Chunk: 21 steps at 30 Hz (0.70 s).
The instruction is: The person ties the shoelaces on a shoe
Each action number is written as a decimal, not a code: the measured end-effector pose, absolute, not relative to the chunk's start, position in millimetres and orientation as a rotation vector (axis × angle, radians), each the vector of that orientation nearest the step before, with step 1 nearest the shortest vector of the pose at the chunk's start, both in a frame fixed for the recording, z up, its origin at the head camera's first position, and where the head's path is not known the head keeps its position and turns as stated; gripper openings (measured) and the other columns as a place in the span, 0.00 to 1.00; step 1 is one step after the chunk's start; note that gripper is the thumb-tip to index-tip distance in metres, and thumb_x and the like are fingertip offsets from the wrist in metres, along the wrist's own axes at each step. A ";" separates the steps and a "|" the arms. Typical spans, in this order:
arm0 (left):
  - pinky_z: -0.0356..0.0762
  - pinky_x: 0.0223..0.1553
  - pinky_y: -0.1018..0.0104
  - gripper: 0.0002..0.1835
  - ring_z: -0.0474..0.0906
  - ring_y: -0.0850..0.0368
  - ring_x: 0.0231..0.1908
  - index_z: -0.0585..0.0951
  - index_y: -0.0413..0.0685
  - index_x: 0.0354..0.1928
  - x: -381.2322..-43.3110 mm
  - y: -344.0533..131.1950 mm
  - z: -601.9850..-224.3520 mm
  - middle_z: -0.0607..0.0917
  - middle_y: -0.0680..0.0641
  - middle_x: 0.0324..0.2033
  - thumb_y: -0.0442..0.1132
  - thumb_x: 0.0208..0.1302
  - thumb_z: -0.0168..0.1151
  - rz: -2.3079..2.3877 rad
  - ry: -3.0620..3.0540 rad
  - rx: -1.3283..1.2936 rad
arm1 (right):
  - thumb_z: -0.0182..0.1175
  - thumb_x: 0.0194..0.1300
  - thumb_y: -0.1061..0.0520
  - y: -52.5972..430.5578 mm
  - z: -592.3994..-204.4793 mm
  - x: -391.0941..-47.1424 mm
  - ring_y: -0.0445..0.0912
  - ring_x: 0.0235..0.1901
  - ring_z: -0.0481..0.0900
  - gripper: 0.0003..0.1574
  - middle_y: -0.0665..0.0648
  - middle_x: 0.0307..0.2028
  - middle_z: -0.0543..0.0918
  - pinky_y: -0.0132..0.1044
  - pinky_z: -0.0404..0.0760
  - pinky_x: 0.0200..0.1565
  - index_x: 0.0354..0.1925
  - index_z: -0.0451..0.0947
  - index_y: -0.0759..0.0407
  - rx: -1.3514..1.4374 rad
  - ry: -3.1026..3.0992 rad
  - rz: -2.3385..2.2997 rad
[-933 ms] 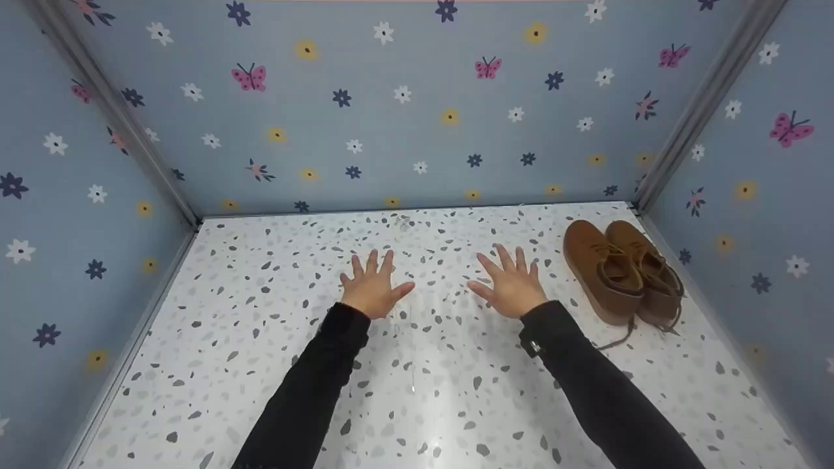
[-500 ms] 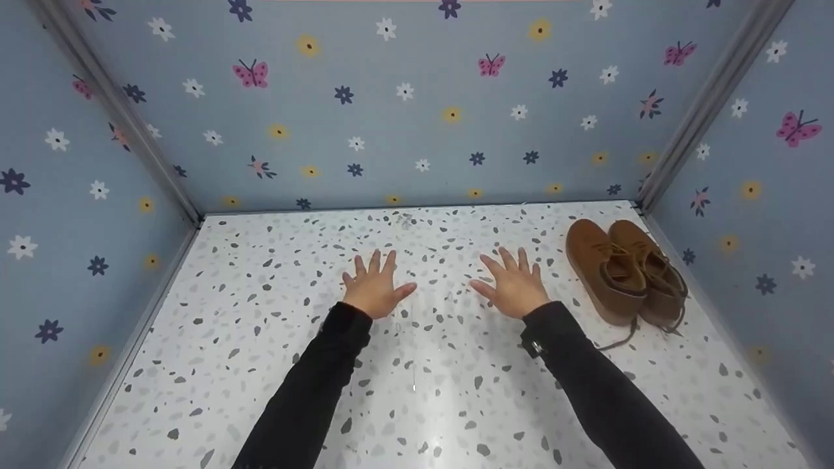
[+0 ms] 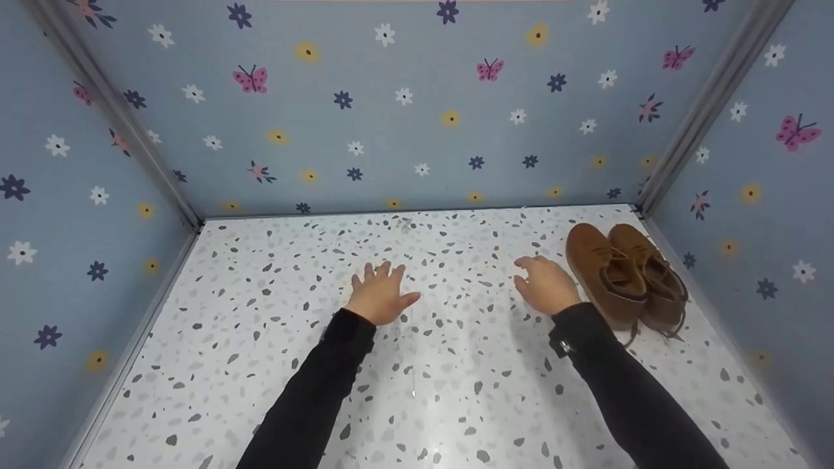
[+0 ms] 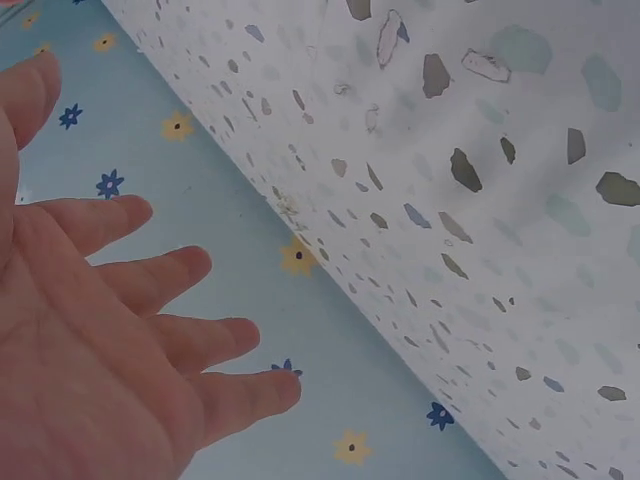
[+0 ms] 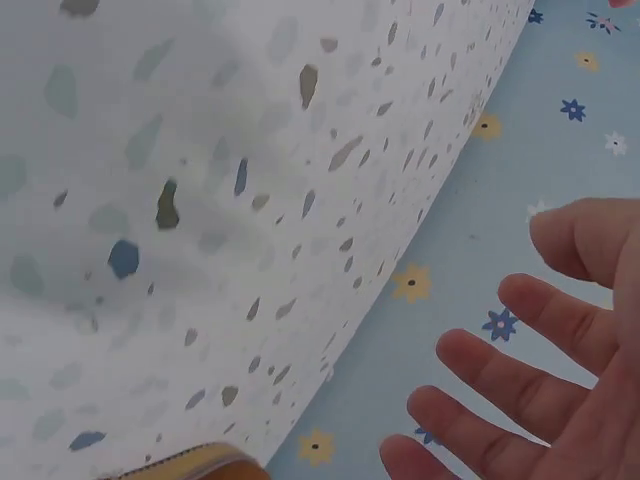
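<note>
A pair of brown lace-up shoes point(image 3: 606, 273) stands side by side at the right of the speckled white surface, toes toward the back panel. Just left of them hovers my right hand point(image 3: 550, 286), its fingers slightly bent and holding nothing. The right wrist view shows its loose fingers point(image 5: 520, 385) and, at the bottom edge, a sliver of a shoe point(image 5: 190, 462). My left hand point(image 3: 378, 296), fingers spread, is over the middle of the surface with nothing in it. Its bare palm point(image 4: 80, 350) faces the left wrist camera.
Blue panels with flowers and butterflies enclose the surface at the back point(image 3: 417, 130), left point(image 3: 58, 260) and right point(image 3: 749, 228). Grey metal posts point(image 3: 717, 98) join them at the corners. A loose shoelace point(image 3: 632, 335) trails beside the shoes' heels.
My right hand has moved right, close to the shoes, and its fingers have drawn in a little. The left hand has shifted slightly down and right. The shoes have stayed in place.
</note>
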<state>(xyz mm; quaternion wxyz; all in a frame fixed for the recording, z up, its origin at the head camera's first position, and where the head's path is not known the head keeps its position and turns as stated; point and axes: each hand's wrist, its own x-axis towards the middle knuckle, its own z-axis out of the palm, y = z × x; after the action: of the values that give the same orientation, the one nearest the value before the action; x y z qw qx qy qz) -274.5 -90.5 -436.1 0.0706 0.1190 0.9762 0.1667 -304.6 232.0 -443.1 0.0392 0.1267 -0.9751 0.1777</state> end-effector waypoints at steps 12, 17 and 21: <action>0.47 0.66 0.30 0.37 0.46 0.27 0.71 0.60 0.42 0.75 -258.1 -88.3 -430.9 0.59 0.34 0.72 0.56 0.73 0.53 0.484 3.008 0.445 | 0.59 0.70 0.58 325.5 -448.9 -300.4 0.70 0.43 0.79 0.20 0.75 0.45 0.81 0.65 0.76 0.43 0.52 0.78 0.74 0.069 -2.885 0.378; 0.46 0.66 0.30 0.38 0.46 0.28 0.71 0.59 0.42 0.75 -255.3 -88.9 -433.1 0.59 0.34 0.72 0.57 0.73 0.53 0.481 3.014 0.459 | 0.56 0.72 0.57 344.0 -452.7 -297.9 0.71 0.45 0.78 0.21 0.76 0.46 0.80 0.65 0.75 0.45 0.54 0.76 0.74 -0.020 -2.869 0.449; 0.48 0.66 0.30 0.38 0.47 0.28 0.71 0.60 0.42 0.75 -253.7 -89.8 -436.9 0.60 0.35 0.72 0.57 0.73 0.53 0.484 3.020 0.464 | 0.54 0.73 0.60 357.9 -450.6 -298.7 0.72 0.44 0.77 0.20 0.77 0.46 0.79 0.66 0.75 0.44 0.55 0.74 0.76 -0.125 -2.849 0.461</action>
<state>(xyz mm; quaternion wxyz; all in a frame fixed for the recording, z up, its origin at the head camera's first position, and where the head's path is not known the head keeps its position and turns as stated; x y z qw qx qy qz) -253.7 -89.8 -436.9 0.0240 0.1498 0.9760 0.1564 -298.7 357.9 -450.6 0.1260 -0.0429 -0.9784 0.1584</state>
